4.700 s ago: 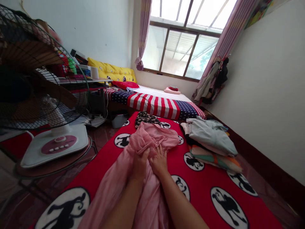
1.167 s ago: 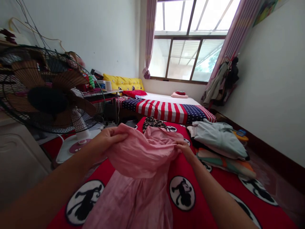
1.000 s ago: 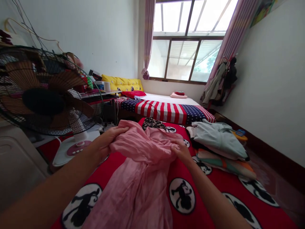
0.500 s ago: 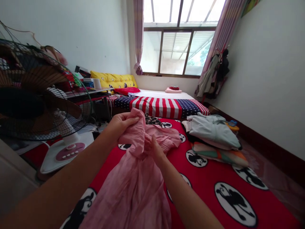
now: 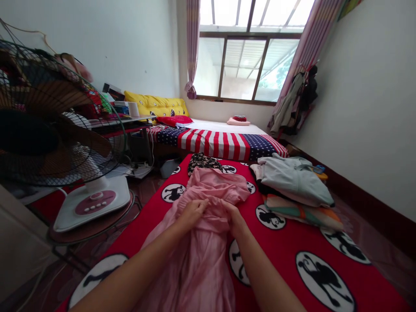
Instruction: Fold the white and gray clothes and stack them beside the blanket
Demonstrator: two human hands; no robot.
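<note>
A pink dress (image 5: 201, 242) lies lengthwise on a red blanket (image 5: 286, 242) printed with black-and-white monkey circles. Its gathered top end (image 5: 221, 186) points away from me. My left hand (image 5: 192, 211) rests on the waist of the dress with its fingers curled onto the cloth. My right hand (image 5: 234, 220) grips the cloth just to the right, fingers bent into the folds. Both forearms reach in from the bottom edge.
A pile of folded clothes (image 5: 294, 190) sits on the blanket at right. A dark patterned garment (image 5: 203, 161) lies beyond the dress. A standing fan (image 5: 55, 125) and its white base (image 5: 92, 203) are at left. A flag-patterned bed (image 5: 221, 143) lies ahead under the window.
Both hands have lowered the pink dress from the air onto the blanket. They have come together at its waist, and the top end now lies flat.
</note>
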